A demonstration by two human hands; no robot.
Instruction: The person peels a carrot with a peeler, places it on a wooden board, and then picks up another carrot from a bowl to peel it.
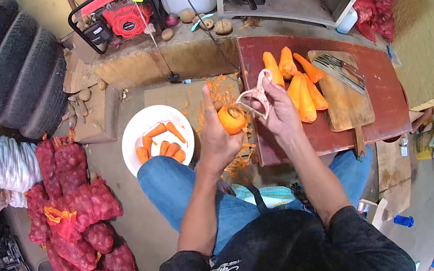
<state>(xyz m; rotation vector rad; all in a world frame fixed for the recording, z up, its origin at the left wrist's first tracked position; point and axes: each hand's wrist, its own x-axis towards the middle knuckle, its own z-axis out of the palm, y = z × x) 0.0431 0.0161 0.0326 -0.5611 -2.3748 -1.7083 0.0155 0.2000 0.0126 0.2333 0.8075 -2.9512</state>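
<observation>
My left hand [216, 138] is closed around an orange carrot [233, 120], its stem end turned toward me and one finger pointing up past it. In my right hand [281, 109] is a pale pink Y-shaped peeler [262, 93], its blade end close beside the carrot. Orange peelings [224, 85] lie scattered on the floor beneath and beyond my hands. On the dark red table [311, 145] to the right sit several peeled carrots [303, 97]. Several unpeeled-looking carrots [156, 130] rest in a white basin [129, 129] by my left knee.
A knife [340, 72] lies on a wooden cutting board [339, 105] on the table. Red mesh sacks [78, 218] are heaped at left, below stacked tyres [12, 61]. A red generator [128, 20] stands at the back, near a grey shelf [287, 7].
</observation>
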